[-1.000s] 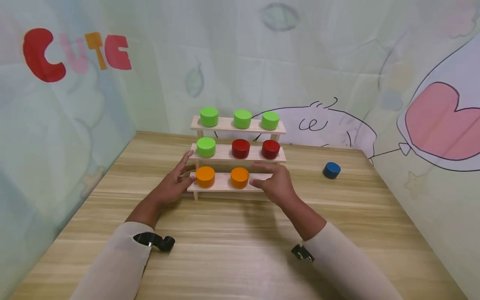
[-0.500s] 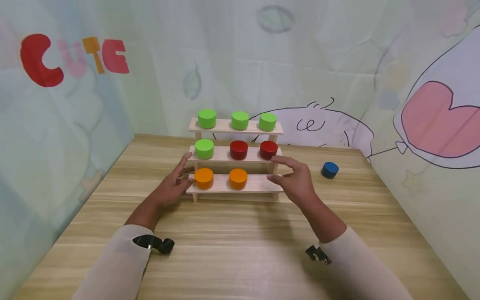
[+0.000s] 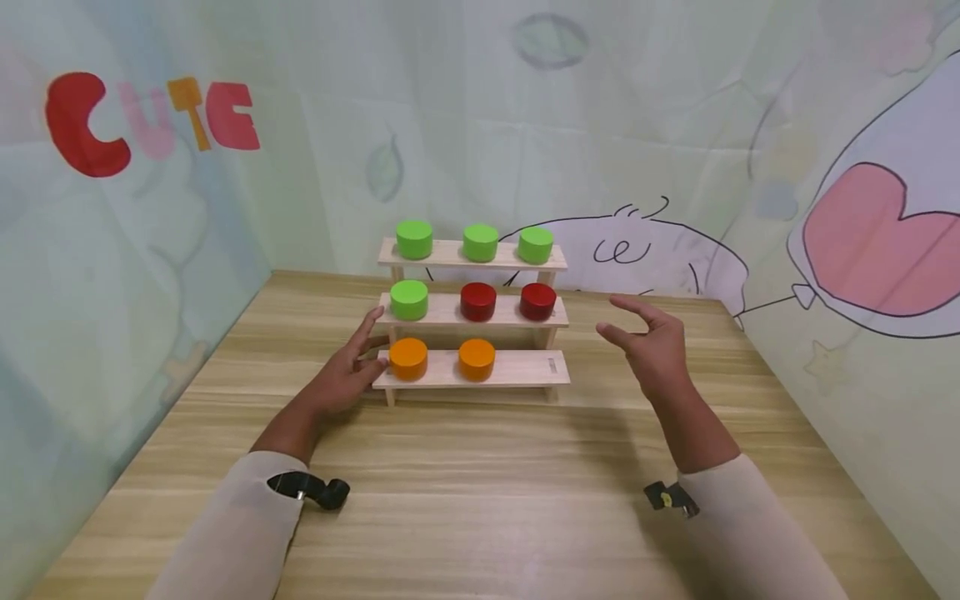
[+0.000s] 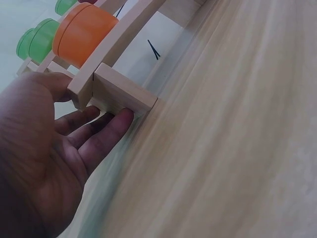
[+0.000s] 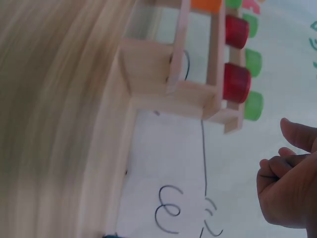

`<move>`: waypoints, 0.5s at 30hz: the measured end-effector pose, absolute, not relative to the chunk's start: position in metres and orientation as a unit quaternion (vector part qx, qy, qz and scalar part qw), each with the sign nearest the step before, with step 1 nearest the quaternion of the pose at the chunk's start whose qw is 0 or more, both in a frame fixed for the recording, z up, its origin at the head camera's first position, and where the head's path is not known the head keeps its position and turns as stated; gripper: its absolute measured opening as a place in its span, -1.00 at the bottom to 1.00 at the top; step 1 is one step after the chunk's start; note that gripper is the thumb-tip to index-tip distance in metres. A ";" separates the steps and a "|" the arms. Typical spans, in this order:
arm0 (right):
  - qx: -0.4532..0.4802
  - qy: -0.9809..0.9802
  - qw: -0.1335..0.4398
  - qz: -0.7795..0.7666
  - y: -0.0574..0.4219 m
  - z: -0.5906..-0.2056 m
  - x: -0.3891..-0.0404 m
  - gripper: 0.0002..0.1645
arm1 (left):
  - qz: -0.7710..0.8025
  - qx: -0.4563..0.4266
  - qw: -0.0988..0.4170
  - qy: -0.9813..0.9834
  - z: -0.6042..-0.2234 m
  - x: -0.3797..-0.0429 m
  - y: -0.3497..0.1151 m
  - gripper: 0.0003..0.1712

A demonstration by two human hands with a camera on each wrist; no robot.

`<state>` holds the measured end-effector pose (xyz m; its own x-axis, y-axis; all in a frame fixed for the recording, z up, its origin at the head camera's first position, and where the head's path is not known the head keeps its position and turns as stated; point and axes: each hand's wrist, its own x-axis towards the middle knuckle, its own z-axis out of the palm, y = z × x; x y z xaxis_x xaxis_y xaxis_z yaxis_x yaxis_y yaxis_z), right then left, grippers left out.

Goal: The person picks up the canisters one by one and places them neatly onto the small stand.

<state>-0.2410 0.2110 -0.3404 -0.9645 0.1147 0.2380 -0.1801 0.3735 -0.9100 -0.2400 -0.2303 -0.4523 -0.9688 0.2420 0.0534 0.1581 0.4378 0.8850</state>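
A three-tier wooden rack (image 3: 517, 371) stands mid-table with round blocks on it. Its top shelf bears three green blocks (image 3: 414, 240). On the middle shelf sit a green block (image 3: 408, 301) and two red blocks (image 3: 477, 302). Two orange blocks (image 3: 476, 360) occupy the left and middle of the lowest shelf. My left hand (image 3: 345, 377) rests against the rack's left end, its fingertips (image 4: 124, 119) at the side leg. Right of the rack, my right hand (image 3: 656, 350) hovers with thumb and index finger apart, holding nothing. A sliver of a blue block (image 5: 113, 236) shows in the right wrist view; the head view hides it behind that hand.
The wood-grain table (image 3: 465, 500) stretches in front of the rack and to both sides. Printed cloth walls (image 3: 315, 150) enclose the table at the back, left and right. A black wrist camera (image 3: 322, 490) is strapped over each sleeve.
My right hand has moved right, from beside the middle orange block to beyond the rack's right end, and now covers the blue block. The left hand stays at the rack.
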 end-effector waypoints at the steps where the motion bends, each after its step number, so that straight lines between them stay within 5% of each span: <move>1: 0.022 -0.816 0.140 0.560 0.214 -0.343 -0.243 -0.43 | 0.518 0.118 0.041 0.846 -0.452 -0.240 -0.230 -0.11; 6: -0.015 -0.819 0.163 0.550 0.232 -0.356 -0.256 -0.45 | 0.516 0.114 0.042 0.848 -0.452 -0.241 -0.228 -0.11; 15: -0.112 -0.819 0.102 0.553 0.265 -0.364 -0.273 -0.25 | 0.516 0.104 0.048 0.849 -0.452 -0.241 -0.228 -0.11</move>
<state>-0.2726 0.2650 -0.3640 -0.9542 0.2959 0.0428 0.0710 0.3633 -0.9290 -0.2407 -0.2280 -0.4519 -0.9737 0.2263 0.0256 0.1270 0.4462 0.8859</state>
